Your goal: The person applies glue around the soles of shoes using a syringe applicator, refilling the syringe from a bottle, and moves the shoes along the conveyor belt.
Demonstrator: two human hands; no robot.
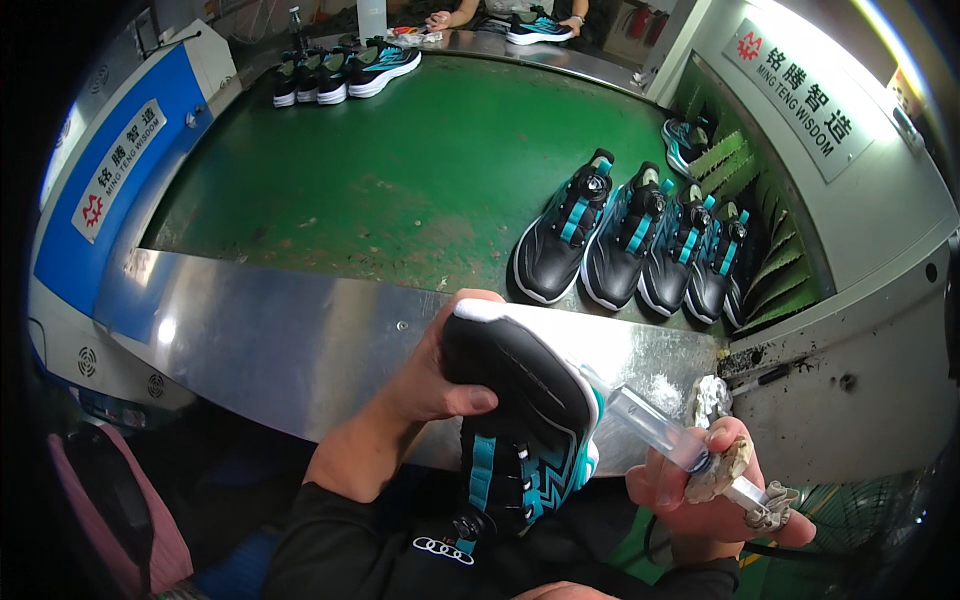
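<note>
My left hand [425, 375] is closed around the toe end of a black sneaker [520, 385] with teal straps and a white sole. Its toe points away from me, and its dial and tongue lie near my chest. In my right hand [690, 495] is a clear syringe [648, 425], tilted, its narrow tip close to the sole's edge at the side of the shoe. Whether the tip touches the sole I cannot tell. A dirty, pale wrapping covers the plunger end between my fingers.
Several matching sneakers [560, 235] stand at the right on a green conveyor belt [370, 185], beside a fringed strip curtain [775, 240]. More shoes [345, 75] are at the far left. A crumpled whitish lump [710, 397] lies on the metal ledge [280, 325]. Across the belt, another person's hands [440, 20] show.
</note>
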